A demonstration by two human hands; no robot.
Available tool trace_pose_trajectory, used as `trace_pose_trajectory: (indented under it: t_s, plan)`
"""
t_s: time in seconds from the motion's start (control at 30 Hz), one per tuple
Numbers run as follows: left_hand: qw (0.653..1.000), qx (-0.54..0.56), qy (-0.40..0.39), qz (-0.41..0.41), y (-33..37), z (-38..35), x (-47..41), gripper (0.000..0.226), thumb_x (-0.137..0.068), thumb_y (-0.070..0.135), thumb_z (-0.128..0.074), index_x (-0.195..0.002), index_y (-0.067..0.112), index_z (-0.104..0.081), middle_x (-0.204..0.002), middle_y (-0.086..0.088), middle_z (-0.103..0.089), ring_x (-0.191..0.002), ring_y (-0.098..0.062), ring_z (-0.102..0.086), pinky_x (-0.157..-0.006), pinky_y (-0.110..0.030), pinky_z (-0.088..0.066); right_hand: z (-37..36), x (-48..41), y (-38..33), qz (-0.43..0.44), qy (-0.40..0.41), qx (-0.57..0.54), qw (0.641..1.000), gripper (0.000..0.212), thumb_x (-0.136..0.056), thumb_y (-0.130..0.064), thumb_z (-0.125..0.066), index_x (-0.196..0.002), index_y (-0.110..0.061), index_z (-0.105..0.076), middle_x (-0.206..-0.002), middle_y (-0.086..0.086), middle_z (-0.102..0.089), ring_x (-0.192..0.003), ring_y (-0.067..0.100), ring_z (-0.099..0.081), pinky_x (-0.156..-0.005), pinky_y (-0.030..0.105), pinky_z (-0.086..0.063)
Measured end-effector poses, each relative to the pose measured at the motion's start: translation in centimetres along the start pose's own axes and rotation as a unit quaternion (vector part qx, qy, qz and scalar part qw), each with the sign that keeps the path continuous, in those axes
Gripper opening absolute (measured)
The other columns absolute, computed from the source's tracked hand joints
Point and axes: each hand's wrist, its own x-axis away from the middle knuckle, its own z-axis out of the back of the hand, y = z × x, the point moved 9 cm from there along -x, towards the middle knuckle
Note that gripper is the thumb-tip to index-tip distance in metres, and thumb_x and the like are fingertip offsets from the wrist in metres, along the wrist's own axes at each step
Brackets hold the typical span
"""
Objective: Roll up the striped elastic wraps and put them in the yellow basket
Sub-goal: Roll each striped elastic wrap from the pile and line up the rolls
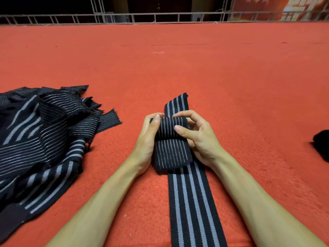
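Both hands, left hand (148, 138) and right hand (197, 136), are gripping a half-rolled black-and-grey striped elastic wrap (170, 148) on the red felt bench (231, 77), mid-frame.

- A red felt-like mat (231, 77) is covering the whole surface.
- A pale loose thread (158, 52) is lying near the mat's far edge.
- A black item (322, 146), cut off, is poking in at the right edge.
- A grey metal railing (160, 15) is running beyond the far edge.

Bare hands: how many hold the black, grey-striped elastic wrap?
2. The left hand grips the roll of the black, grey-striped elastic wrap from its left; the right hand pinches it from the right. None seems hidden.
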Motion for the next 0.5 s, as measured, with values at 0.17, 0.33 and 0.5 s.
trace_pose_trajectory:
  t_s: [0.17,0.33,0.5]
  plan:
    - [1.0,-0.004,0.014,0.005,0.16,0.2,0.03,0.047,-0.088,0.055,-0.044,-0.109,0.014,-0.054,-0.095,0.0,-0.064,-0.086,-0.012,-0.063,-0.078,-0.032,-0.055,-0.48,0.15,-0.59,0.027,-0.037,-0.015,0.999,0.029,-0.08,0.014,-0.062,-0.098,-0.008,-0.06,-0.085,0.005,-0.058,-0.07,0.007,-0.058,-0.055,0.014,-0.047]
    - [0.999,0.049,0.018,-0.004,0.3,0.31,-0.09,0.03,-0.09,0.038,-0.06,-0.106,0.012,-0.055,-0.085,0.008,-0.067,-0.08,-0.005,-0.064,-0.071,-0.024,-0.053,-0.48,-0.02,-0.61,0.038,-0.045,-0.014,0.998,0.033,-0.074,0.017,-0.064,-0.094,-0.01,-0.064,-0.089,-0.001,-0.067,-0.082,0.01,-0.062,-0.073,0.024,-0.053]
    - [0.996,0.091,0.007,-0.022,0.53,0.47,-0.05,0.03,-0.082,0.022,-0.062,-0.108,0.007,-0.055,-0.091,0.0,-0.069,-0.084,-0.012,-0.065,-0.077,-0.028,-0.055,0.07,-0.13,-0.45,0.022,-0.011,-0.03,0.999,0.032,-0.083,-0.01,-0.068,-0.115,-0.011,-0.066,-0.101,0.01,-0.063,-0.092,0.018,-0.061,-0.085,0.033,-0.052]
